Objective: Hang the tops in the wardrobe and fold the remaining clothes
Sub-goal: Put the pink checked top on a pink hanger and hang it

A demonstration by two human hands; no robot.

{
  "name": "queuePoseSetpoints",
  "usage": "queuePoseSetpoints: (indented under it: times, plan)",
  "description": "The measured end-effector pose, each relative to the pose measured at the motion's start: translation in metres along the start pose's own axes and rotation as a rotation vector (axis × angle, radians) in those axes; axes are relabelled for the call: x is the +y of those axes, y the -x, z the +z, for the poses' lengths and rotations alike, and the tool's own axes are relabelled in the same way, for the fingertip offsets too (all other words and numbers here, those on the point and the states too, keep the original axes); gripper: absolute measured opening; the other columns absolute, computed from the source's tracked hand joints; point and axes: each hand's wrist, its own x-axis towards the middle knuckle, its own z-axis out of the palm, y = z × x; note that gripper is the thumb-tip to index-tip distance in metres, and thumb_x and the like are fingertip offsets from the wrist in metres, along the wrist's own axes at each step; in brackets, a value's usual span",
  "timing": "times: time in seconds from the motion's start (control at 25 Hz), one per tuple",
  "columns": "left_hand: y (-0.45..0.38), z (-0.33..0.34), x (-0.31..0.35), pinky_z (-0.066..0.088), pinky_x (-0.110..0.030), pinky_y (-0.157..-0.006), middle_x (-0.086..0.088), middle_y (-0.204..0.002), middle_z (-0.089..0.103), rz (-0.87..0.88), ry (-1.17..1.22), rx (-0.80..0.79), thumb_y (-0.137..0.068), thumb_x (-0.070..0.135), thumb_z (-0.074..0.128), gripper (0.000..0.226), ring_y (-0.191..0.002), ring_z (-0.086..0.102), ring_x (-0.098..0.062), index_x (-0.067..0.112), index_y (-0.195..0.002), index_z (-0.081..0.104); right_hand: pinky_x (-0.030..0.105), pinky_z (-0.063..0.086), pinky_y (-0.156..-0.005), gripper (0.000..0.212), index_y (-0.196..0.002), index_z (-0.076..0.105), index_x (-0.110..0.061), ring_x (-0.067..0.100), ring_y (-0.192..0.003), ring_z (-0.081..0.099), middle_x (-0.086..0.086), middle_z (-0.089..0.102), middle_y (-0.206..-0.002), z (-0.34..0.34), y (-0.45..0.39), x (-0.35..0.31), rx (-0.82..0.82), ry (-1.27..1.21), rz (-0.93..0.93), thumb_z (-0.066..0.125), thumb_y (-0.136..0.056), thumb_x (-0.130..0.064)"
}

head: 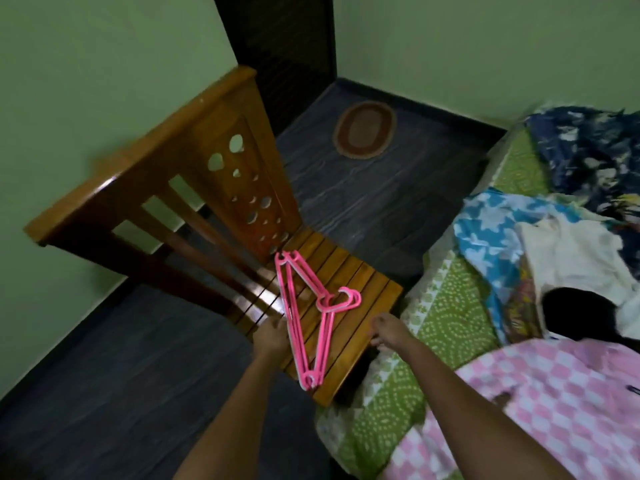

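Observation:
A stack of pink plastic hangers (304, 306) lies on the slatted seat of a wooden chair (349, 289). My left hand (272, 337) reaches in from below, and its fingertips curl onto the hangers' long bar at the seat's near left edge. My right hand (388, 330) grips the seat's right edge, fingers on top and thumb below. On the bed to the right lies a heap of clothes: a blue star-print piece (491, 230), a white garment (571, 251), a dark blue floral one (588, 150) and a black one (581, 306). A pink checked cloth (540, 403) covers the near corner.
The chair stands against the green wall, touching the bed with its green dotted sheet (446, 320). Dark floor lies to the left and behind, with an oval brown mat (365, 129). A dark doorway or cabinet (280, 46) stands in the far corner.

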Motion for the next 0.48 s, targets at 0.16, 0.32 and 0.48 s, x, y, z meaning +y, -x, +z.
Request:
queuePoseSetpoints:
  times: [0.16,0.32,0.48]
  plan:
    - [-0.099,0.027,-0.026,0.044,-0.032,-0.085,-0.018,-0.115,0.063,-0.063,-0.090,-0.150,-0.102,0.022,0.041,0.029,-0.111,0.058,-0.032,0.005,-0.098,0.064,0.037,0.053,-0.077,0.026,-0.097,0.060,-0.003,0.032,-0.088,0.063,0.018,0.062,-0.094,0.045,-0.100,-0.019,0.145,0.083,0.038,0.040,-0.100,-0.018]
    - [-0.181,0.065,-0.039,0.052,-0.038,-0.087,-0.016,-0.112,0.061,-0.109,-0.100,-0.189,-0.101,0.023,0.043,0.036,-0.081,0.060,-0.019,-0.005,-0.122,0.052,0.033,0.046,-0.081,0.035,-0.122,0.055,0.002,0.035,-0.112,0.058,0.020,0.060,-0.121,0.063,-0.178,-0.033,0.304,0.304,0.040,0.043,-0.102,-0.023]
    - [-0.221,0.082,-0.056,0.050,-0.028,-0.061,-0.001,-0.089,0.058,-0.044,-0.229,-0.080,-0.098,0.015,0.047,0.009,-0.074,0.059,-0.017,0.009,-0.102,0.050,0.027,0.041,-0.070,0.034,-0.121,0.057,0.001,0.031,-0.109,0.061,0.017,0.063,-0.120,0.076,-0.218,-0.027,0.363,0.425,0.076,0.052,-0.098,-0.023]
